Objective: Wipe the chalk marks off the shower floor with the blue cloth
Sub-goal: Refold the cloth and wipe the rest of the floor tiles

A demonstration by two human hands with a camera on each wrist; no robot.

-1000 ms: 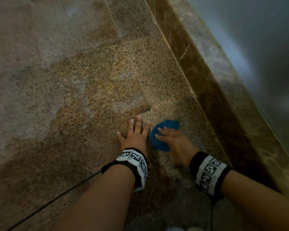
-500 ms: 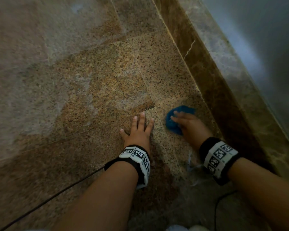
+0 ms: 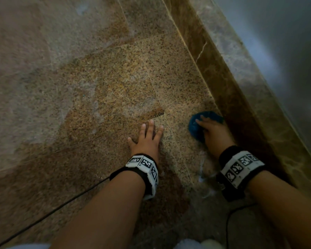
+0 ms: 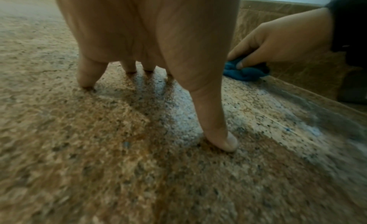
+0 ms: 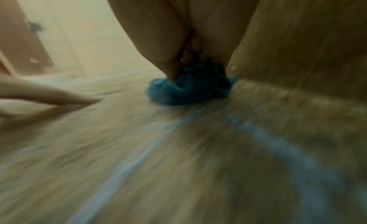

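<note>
A bunched blue cloth [image 3: 196, 128] [image 4: 245, 73] [image 5: 188, 89] lies on the speckled granite shower floor [image 3: 115, 83], right against the brown stone kerb [image 3: 228, 90]. My right hand [image 3: 214, 130] [image 4: 274, 43] grips the cloth from above, fingers curled round it, and presses it down. My left hand [image 3: 147, 139] [image 4: 155, 46] rests flat on the floor beside it, fingers spread and straight. Pale blue-white chalk smears [image 3: 203, 178] [image 4: 309, 130] [image 5: 139, 149] streak the floor near my right wrist. Fainter chalk haze [image 3: 95, 105] shows further out.
The raised brown marble kerb runs diagonally along the right, with a grey wall or glass panel [image 3: 285, 51] beyond it. A thin black cable [image 3: 48, 212] trails across the floor from my left wrist. Granite tiles stretch away to the left and ahead.
My right hand has pushed the blue cloth forward and to the right, from beside my left hand's fingers up to the kerb. The left hand has stayed planted on the floor.
</note>
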